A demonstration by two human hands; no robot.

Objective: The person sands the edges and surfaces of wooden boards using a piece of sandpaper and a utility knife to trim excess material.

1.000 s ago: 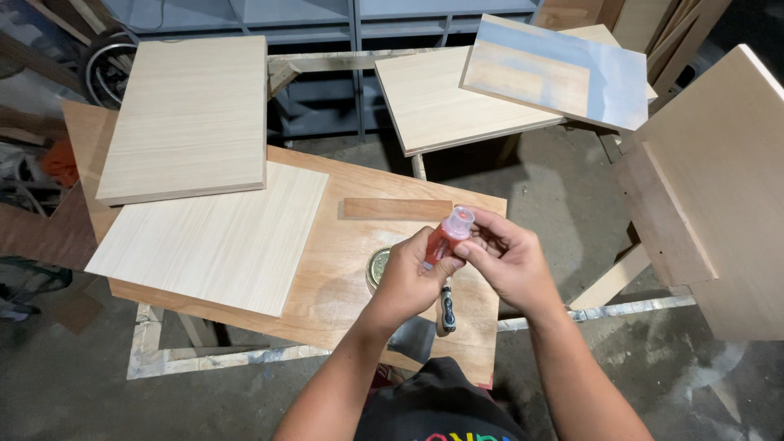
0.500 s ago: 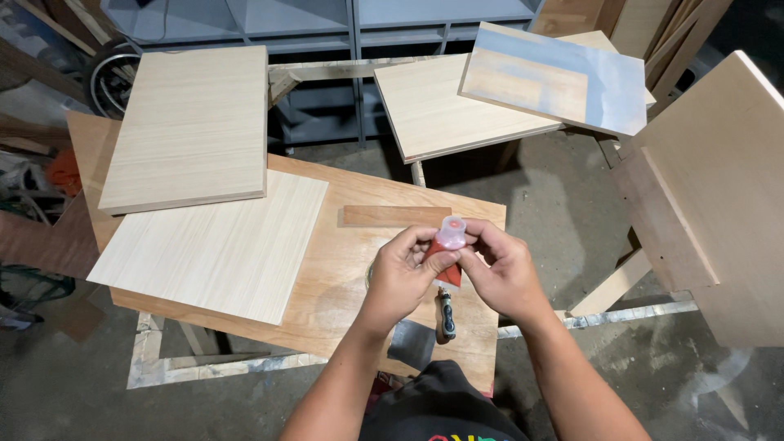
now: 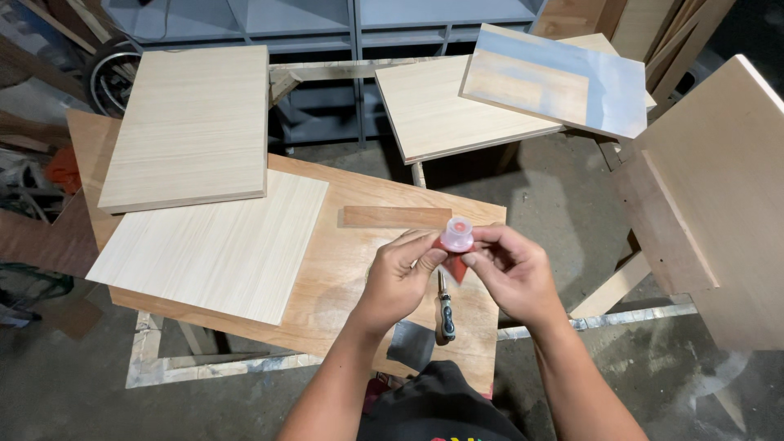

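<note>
Dusty workshop floor surrounds my plywood counter [image 3: 343, 286]; both hands, left [image 3: 400, 273] and right [image 3: 510, 269], pinch a small red bottle with translucent cap [image 3: 457, 237] (over the counter). Squeezing could spill glue.

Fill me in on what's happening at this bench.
A person stands over a plywood worktop and holds a small red bottle with a pale pink cap between both hands. The left hand grips it from one side and the right hand from the other, above the board. A tool with a dark handle lies on the worktop just below the hands, and a short wood strip lies beyond them. Two pale panels sit on the worktop's left part.
</note>
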